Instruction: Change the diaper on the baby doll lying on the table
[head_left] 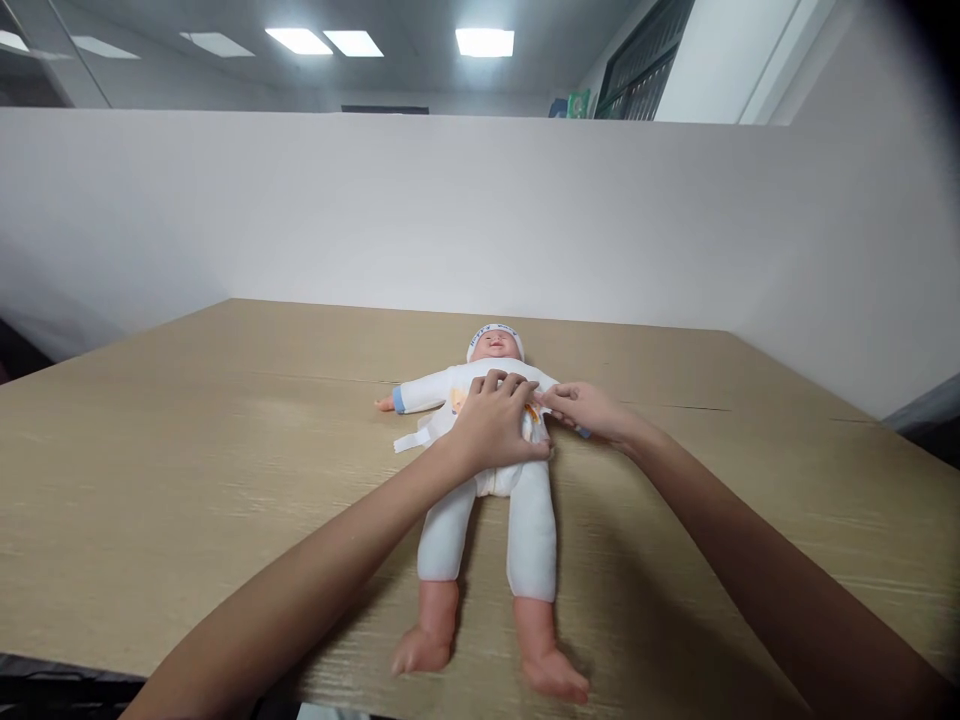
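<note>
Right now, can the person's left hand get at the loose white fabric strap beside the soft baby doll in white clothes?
Probably yes. The left hand rests on the baby doll at its chest, and the white strap lies uncovered on the light wooden table close beside it, with nothing between.

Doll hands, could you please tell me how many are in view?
1: a doll hand lies on the table at picture left; the other may be hidden under the person's right hand.
</note>
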